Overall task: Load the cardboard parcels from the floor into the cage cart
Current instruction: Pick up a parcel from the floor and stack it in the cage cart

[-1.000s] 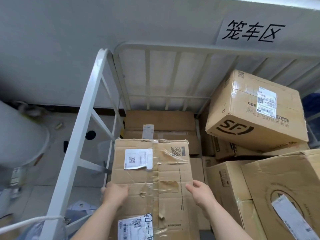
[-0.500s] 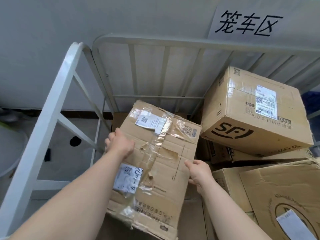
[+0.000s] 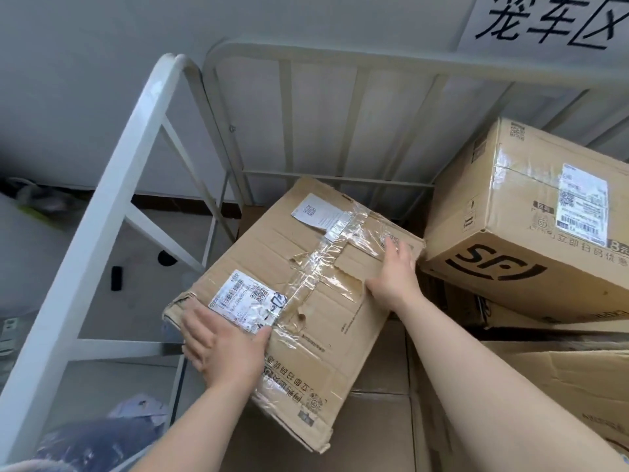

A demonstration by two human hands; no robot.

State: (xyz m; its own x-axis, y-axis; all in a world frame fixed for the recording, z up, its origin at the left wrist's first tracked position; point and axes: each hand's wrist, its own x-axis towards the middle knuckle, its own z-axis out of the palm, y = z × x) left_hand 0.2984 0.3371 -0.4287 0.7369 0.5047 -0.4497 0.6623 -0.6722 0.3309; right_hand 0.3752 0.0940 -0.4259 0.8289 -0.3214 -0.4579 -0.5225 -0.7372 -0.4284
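Parcel [image 3: 299, 287] has swung skew inside the cage cart [image 3: 102, 240]; left hand [image 3: 226, 345] and right hand [image 3: 394, 281] lie flat on it, seemingly settling it.

A white paper sign [image 3: 548, 20] — black characters — hangs on the grey wall [image 3: 85, 63].

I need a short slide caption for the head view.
Both hands press a worn taped parcel into the cage cart.

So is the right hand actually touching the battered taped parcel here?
Touching. The head view shows the right hand lying flat on the taped parcel, fingers spread over its top face near the far right corner.
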